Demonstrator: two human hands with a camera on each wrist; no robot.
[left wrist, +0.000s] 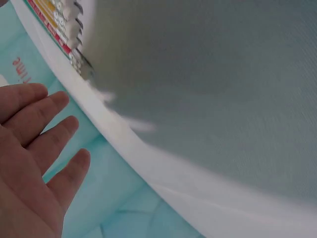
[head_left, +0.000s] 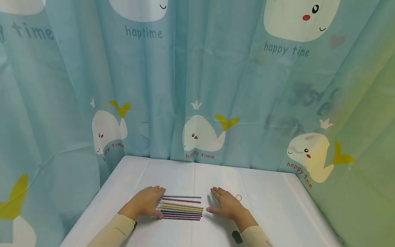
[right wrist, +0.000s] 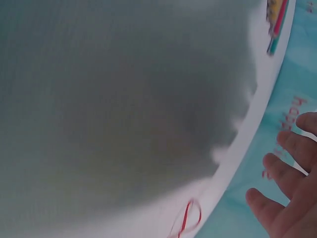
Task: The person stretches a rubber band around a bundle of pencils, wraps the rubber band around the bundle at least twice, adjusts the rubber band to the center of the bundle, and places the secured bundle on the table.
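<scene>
A row of several pencils lies side by side on the white table, in blue, red, yellow and teal tones. Their eraser ends point left. Beside those ends is my left hand, fingers extended, the thumb overlapping the lower pencils in the head view. My right hand is held open just right of the other ends, thumb and fingers spread apart, with a gap to the pencils. Just behind the right hand lies a thin red loop, which the right wrist view shows as a twisted red band.
The white tabletop runs back to a blue curtain printed with whales, which hangs along the back and both sides. Dark straps sit at the wrists, below the light sleeves.
</scene>
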